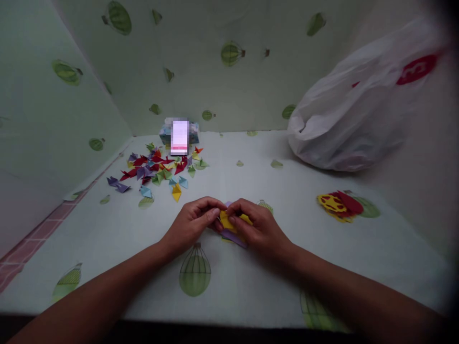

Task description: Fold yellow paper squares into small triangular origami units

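Note:
A small folded piece of yellow paper [226, 220] is pinched between my two hands at the middle of the table. My left hand [196, 219] grips its left side with thumb and fingers closed. On the other side, my right hand [258, 227] has its thumb and fingertips shut on the same paper and covers part of it. Just beneath lies purple paper [234, 238], with a bit of yellow showing under its edge. How far the yellow paper is folded is hard to make out behind the fingers.
Many-coloured folded paper pieces [158, 167] lie heaped at the back left. Behind them a lit phone [180, 136] leans on a patterned box [165, 133]. Red and yellow paper cut-outs [339, 205] lie at right. A full white plastic bag [344, 114] stands at the back right.

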`<state>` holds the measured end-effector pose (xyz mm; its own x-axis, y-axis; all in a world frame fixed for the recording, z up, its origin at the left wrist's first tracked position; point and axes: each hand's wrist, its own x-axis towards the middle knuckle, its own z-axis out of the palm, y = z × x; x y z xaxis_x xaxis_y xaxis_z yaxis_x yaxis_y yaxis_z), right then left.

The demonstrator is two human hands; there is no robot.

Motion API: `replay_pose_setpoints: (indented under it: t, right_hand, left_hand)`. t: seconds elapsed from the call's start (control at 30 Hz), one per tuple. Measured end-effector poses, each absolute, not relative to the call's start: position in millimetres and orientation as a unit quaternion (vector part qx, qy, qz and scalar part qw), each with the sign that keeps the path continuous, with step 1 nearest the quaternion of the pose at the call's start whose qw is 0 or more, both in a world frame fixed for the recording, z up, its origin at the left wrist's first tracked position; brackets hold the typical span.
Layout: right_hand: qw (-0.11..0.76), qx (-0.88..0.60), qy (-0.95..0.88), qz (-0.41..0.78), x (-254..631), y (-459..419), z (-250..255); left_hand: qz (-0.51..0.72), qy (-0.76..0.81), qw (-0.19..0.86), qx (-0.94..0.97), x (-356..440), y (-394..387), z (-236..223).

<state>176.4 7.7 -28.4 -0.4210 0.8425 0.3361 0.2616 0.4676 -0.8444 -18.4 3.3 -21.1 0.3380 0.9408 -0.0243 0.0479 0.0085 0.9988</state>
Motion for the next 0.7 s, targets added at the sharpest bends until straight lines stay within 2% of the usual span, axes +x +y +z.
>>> replay_pose_setpoints:
  t: [0.33, 0.7]
  right_hand:
    - [0.379, -0.335, -0.57, 0.648, 174.6, 10.1, -23.6]
    - [0.339, -0.288, -0.506, 0.739, 175.3, 8.5, -22.2]
  left_hand:
    - [0.381, 0.345, 0.622, 0.591, -23.9, 5.9, -17.9]
    - [0.334, 0.317, 0.641, 0.614, -28.2, 8.4, -15.1]
